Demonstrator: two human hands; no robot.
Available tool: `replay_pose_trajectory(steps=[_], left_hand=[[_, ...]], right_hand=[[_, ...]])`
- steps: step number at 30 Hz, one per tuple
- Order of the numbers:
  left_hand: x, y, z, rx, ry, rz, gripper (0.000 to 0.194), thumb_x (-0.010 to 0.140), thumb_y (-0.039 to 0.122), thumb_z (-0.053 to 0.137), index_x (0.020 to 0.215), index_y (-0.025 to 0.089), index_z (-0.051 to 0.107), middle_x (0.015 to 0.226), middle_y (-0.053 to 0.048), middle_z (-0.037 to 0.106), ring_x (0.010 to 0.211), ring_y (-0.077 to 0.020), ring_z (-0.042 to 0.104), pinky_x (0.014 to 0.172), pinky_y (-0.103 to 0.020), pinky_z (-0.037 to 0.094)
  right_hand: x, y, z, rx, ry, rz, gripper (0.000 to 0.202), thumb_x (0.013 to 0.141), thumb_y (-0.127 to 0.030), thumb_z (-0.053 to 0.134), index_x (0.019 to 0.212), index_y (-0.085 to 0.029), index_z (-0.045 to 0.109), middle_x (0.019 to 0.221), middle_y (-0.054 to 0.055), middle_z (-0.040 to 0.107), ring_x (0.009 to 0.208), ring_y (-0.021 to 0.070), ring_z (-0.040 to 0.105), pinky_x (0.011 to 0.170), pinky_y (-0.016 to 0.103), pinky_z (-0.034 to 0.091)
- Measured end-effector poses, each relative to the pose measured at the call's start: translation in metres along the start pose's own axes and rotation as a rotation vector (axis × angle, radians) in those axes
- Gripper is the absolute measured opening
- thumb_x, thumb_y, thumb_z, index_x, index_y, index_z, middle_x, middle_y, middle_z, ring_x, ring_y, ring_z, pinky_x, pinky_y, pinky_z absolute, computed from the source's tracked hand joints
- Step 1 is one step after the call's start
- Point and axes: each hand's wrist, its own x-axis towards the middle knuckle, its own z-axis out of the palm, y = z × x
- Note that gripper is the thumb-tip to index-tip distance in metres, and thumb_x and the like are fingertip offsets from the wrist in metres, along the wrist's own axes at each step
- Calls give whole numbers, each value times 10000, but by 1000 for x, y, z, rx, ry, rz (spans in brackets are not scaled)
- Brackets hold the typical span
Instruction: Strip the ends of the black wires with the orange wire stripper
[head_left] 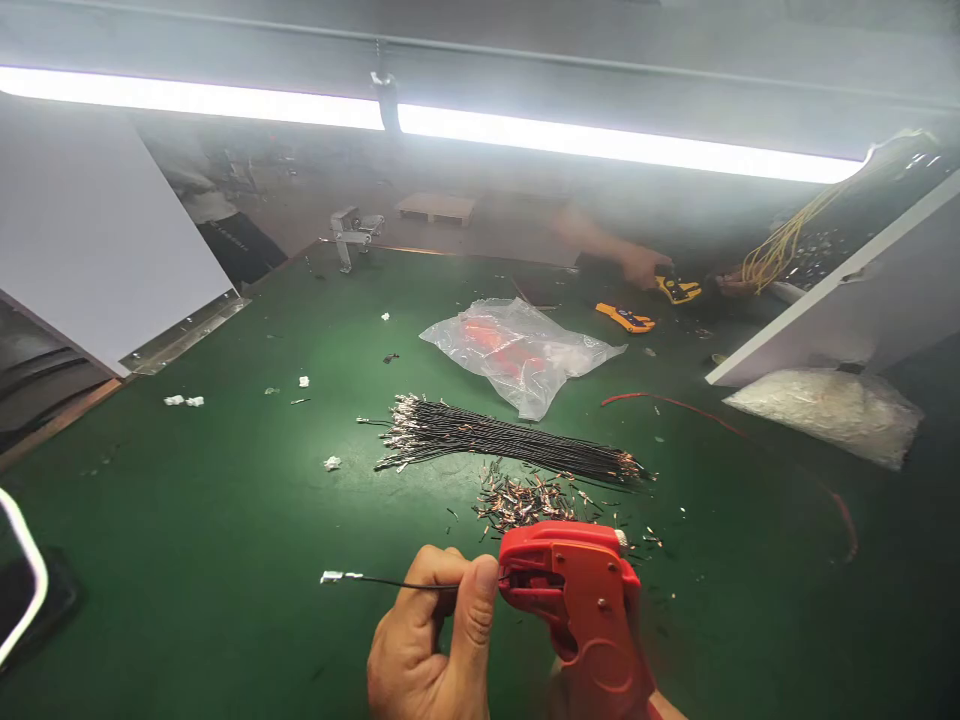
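Observation:
Between the thumb and fingers of my left hand (442,640) is pinched a thin black wire (390,582), its silvery terminal end pointing left. The wire's other end reaches the jaws of a red wire stripper (592,600). My right hand (664,705) grips that stripper from behind; most of the hand is hidden by the tool. Just beyond lies a heap of short black and copper offcuts (525,500). Behind the heap, a bundle of black wires (495,438) rests on the table, terminals to the left and bare copper ends to the right.
On the green table (225,520) lie a clear plastic bag (525,350) with red contents, a red wire (675,405) and a whitish bag (832,410). Across the table, another person's hand (641,265) is by a yellow tool (679,290); a second yellow tool (625,318) lies nearby.

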Motion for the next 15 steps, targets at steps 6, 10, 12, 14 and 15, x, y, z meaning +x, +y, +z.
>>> replay_pose_trajectory(steps=[6,10,12,14,15], left_hand=[[2,2,0,47,43,12,401,811,546,736,624,211,618,573,44,494,503,-88,428,489,-223,328],[2,2,1,117,99,48,400,805,598,717,649,233,658,595,32,583,545,-105,535,523,-215,377],[1,3,1,179,139,96,380,808,611,707,669,259,687,585,39,597,564,-109,571,583,-207,423],[-1,5,1,234,170,152,371,809,629,696,673,284,707,543,50,577,561,-109,579,634,-201,450],[-1,6,1,254,179,175,376,806,641,691,667,293,712,518,54,561,548,-109,573,642,-202,458]], right_hand=[[1,17,-9,28,3,8,840,652,-968,503,930,-198,690,729,56,682,621,188,565,606,301,479],[-18,16,-21,31,-23,34,751,745,-875,553,1043,-200,694,838,64,718,732,222,648,699,342,527],[-29,15,-28,25,-37,40,656,758,-750,684,1157,-230,671,951,62,736,836,255,682,753,368,541],[-33,16,-35,21,-45,27,620,771,-632,754,1246,-254,628,1054,55,735,924,268,686,814,399,544],[-31,19,-37,22,-48,12,589,808,-618,726,1250,-245,620,1085,60,728,948,267,683,838,420,542]])
